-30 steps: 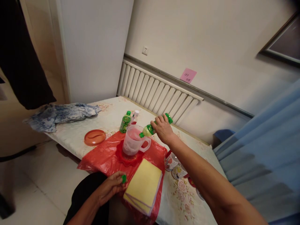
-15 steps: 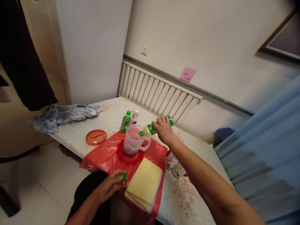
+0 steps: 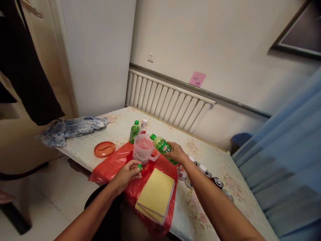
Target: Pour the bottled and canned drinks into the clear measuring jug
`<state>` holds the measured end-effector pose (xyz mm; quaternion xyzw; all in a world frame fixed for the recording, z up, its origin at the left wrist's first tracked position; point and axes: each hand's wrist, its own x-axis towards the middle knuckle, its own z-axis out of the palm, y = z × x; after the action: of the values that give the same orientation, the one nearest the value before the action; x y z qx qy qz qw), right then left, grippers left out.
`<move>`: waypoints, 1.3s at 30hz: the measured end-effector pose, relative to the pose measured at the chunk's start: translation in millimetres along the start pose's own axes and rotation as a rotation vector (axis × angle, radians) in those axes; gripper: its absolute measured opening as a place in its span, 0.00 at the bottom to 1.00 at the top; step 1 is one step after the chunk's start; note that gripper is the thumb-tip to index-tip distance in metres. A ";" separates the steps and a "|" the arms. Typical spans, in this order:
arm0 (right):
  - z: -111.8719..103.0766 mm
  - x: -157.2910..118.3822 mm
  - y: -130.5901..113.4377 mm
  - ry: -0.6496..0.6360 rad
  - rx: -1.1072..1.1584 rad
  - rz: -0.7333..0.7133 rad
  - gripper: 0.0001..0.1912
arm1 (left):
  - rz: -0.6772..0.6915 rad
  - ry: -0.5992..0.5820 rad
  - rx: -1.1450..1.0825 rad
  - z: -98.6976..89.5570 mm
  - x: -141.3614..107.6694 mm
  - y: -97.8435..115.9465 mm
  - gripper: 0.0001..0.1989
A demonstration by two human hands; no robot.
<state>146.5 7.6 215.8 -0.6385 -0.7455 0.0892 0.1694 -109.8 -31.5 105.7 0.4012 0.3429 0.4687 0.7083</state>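
Observation:
My right hand is wrapped round a green-labelled drink bottle, which leans with its neck up and to the left, beside the jug. Between the fingertips of my left hand is a small green bottle cap, just in front of the jug. The translucent plastic measuring jug stands upright on a red scalloped mat, its handle toward the right. Pinkish colour shows inside it; the liquid level is unclear. Nearer to me lies a stack of yellow-covered booklets on a red plastic sheet.
Behind the jug stand a green-capped bottle and a white-capped bottle. An orange round lid lies left. Several cans stand right, partly behind my forearm. Crumpled blue-white cloth lies at the far left of the floral-covered surface.
My right hand has lowered and turned the bottle from neck-down over the jug to neck-up beside it. My left hand, with the cap, has risen closer to the jug.

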 end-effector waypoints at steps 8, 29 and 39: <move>26.6 -57.3 10.8 -0.008 0.394 -0.113 0.23 | 0.270 0.029 0.299 31.8 16.8 36.7 0.17; 63.5 -103.7 -7.5 0.024 0.434 -0.129 0.23 | 0.624 -0.195 1.136 39.0 -3.6 56.9 0.11; 90.9 -109.7 -20.1 0.008 0.647 -0.073 0.26 | 0.564 -0.101 1.060 27.6 -15.4 49.3 0.15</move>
<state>108.5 -96.0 123.4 -0.5247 -0.7000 0.3128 0.3699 -110.3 -41.0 163.5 0.7970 0.3762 0.3838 0.2756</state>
